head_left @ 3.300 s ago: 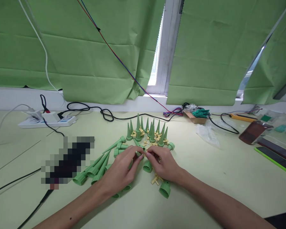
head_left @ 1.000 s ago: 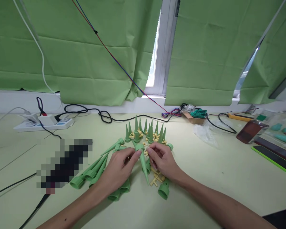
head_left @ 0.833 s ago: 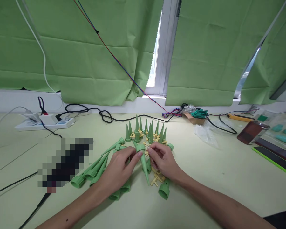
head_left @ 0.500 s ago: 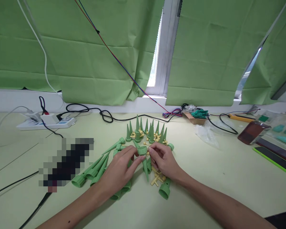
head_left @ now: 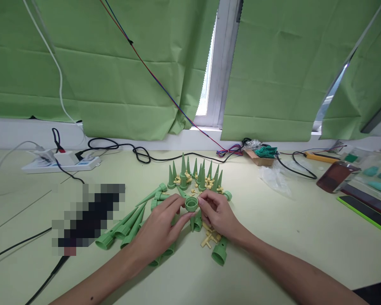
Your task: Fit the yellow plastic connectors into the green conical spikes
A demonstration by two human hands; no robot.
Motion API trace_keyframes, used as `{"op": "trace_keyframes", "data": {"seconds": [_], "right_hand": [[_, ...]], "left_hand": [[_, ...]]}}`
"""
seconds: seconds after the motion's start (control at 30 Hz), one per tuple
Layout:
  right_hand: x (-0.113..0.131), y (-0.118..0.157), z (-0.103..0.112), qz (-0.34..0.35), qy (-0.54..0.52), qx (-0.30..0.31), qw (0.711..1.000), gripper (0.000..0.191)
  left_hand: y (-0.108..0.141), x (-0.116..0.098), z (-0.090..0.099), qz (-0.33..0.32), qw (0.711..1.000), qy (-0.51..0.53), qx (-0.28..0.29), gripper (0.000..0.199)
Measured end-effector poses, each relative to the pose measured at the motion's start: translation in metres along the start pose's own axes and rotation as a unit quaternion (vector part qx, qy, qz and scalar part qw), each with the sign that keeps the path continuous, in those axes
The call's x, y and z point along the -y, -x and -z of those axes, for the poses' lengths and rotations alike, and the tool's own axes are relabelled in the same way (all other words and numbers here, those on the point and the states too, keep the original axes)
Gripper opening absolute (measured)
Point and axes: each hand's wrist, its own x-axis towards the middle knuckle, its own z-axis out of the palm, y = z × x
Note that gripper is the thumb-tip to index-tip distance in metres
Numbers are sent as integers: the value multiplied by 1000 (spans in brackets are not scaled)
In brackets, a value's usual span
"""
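Between my hands is a green plastic watering spike [head_left: 191, 209], its round open end tilted up toward me and its tip pointing down. My left hand [head_left: 161, 220] grips its collar between thumb and fingers. My right hand [head_left: 221, 215] is closed, its fingertips pinched against the right side of the collar; whether a small part is also in them is hidden. Below the right hand lie yellow plastic valve pieces [head_left: 206, 242] and a green spike [head_left: 219, 254] with its open end toward me. More green spikes [head_left: 131, 224] lie on their sides by my left hand.
Several green spikes [head_left: 183, 169] stand upright behind my hands, with yellow valves [head_left: 178, 180] among them. A power strip [head_left: 89, 163] with black cables is at the back left. A small cardboard box [head_left: 258, 159], plastic bag [head_left: 274, 180] and green-edged phone [head_left: 368, 216] lie to the right.
The held spike has tipped so its open end now faces up toward me, showing the inside of the collar. My hands have barely moved.
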Motion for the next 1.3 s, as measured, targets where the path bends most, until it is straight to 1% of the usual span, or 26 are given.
{"op": "trace_keyframes", "data": {"seconds": [0.43,0.6,0.77,1.0,1.3], "right_hand": [[1,-1,1,-4,35,-4,999,32],[0,0,1,-1,47,-6,999,34],[-2,0,0,-1,52,-6,999,33],[1,0,0,-8,50,1,999,31],[2,-2,-1,-14,53,0,998,32]], "left_hand": [[1,2,-3,-5,1000,14,6,14],[1,2,-2,-30,999,18,-4,10],[2,4,-3,-52,999,9,1,21],[4,7,-5,-70,998,10,3,26],[4,6,-5,-93,996,6,-2,27]]}}
